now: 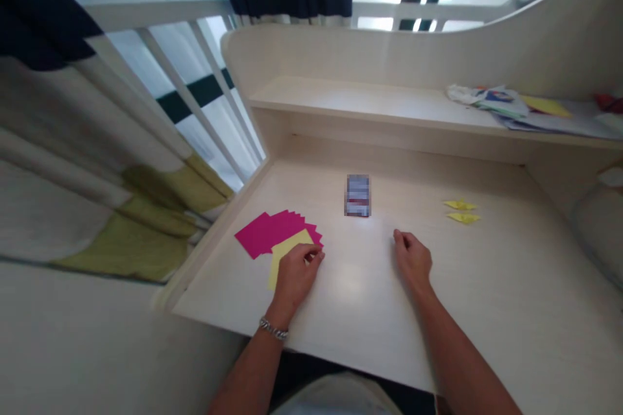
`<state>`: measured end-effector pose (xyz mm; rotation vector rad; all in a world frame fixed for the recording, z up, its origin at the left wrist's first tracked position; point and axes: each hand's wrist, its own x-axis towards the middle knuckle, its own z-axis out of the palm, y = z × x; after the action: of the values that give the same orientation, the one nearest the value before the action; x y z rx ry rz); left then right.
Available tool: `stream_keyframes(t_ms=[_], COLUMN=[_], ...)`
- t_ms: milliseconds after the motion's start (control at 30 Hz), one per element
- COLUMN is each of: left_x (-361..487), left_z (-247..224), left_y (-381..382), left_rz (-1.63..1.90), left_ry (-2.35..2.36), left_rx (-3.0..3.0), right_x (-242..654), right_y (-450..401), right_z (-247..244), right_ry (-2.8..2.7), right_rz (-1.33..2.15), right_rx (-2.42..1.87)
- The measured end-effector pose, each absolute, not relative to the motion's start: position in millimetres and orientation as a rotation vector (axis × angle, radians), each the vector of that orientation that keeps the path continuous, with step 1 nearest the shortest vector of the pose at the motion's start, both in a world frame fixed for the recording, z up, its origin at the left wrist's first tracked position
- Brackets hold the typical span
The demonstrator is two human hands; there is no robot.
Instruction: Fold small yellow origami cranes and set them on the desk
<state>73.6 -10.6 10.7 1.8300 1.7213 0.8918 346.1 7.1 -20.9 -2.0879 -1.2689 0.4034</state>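
My left hand (298, 270) rests over a yellow paper sheet (276, 266) and covers part of it. Its fingers are curled, thumb and forefinger tips close together, and no object shows between them. Under the yellow sheet and to its left lie several fanned magenta paper sheets (265, 232). To the right, my right hand (413, 260) is loosely closed on the desk, apart from any paper, with nothing seen in it. Beyond the hands, near the desk's middle, lies a phone-like rectangle (359, 196) with a blurred face. Two small folded yellow paper pieces (462, 211) lie right of my right hand.
The pale desk (360, 324) has a raised back shelf (350, 94) holding papers and a crumpled plastic packet (487, 96) at right. White railing bars (170, 78) and a long curtain (97, 175) stand along the left side. A silver bracelet (273, 329) circles my left wrist.
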Motion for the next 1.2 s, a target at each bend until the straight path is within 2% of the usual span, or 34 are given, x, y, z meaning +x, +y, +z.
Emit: stream_keyframes(t_ms=[200, 467, 800, 1200], left_x=[10, 11, 6, 5], left_z=[3, -13, -11, -5], left_y=[-5, 4, 14, 23], left_rz=[0.664, 0.436, 0.297, 0.266], left_ry=[2.109, 2.125, 2.076, 2.003], left_rx=[1.966, 2.019, 2.052, 2.088], right_x=[345, 348, 350, 350], right_y=[5, 2, 2, 3], right_z=[-22, -25, -26, -26], right_ry=[-1.368, -1.384, -1.376, -1.397], right_rz=[0.393, 0.416, 0.462, 0.460], right_rx=[-2.156, -2.090, -2.074, -2.046])
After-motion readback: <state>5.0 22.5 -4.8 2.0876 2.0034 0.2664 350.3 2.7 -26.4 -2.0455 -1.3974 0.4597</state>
